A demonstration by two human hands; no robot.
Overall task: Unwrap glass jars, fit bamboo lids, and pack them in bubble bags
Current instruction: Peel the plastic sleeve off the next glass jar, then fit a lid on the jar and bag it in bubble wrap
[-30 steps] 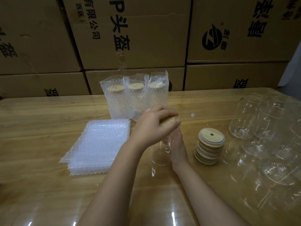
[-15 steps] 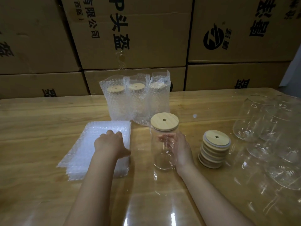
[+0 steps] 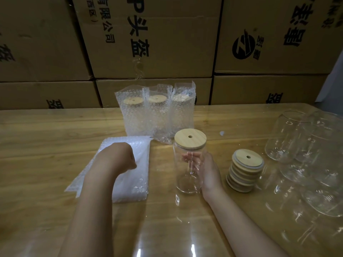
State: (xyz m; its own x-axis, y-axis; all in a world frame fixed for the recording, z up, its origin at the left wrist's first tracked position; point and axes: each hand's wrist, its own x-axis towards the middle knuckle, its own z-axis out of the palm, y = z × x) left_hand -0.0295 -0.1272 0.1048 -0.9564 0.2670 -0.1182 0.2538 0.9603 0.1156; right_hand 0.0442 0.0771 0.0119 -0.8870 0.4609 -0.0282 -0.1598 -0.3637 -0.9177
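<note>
Wooden table (image 3: 46,136) before cardboard boxes (image 3: 167,43): right grip (image 3: 207,173) holds jar (image 3: 185,184), left grip (image 3: 118,156) unclear on bubble bags (image 3: 133,180).

Left forearm in from seven o'clock, pointing toward twelve, wrist bent over. The left hand (image 3: 118,156) is knuckles-up, fingers curled under and hidden, so whether they grip anything, can't tell. Right forearm in from five o'clock, angling toward eleven. The right hand (image 3: 209,173) stands on edge, its fingers (image 3: 191,157) wrapped round the clear glass jar (image 3: 183,182) and showing through it.
</note>
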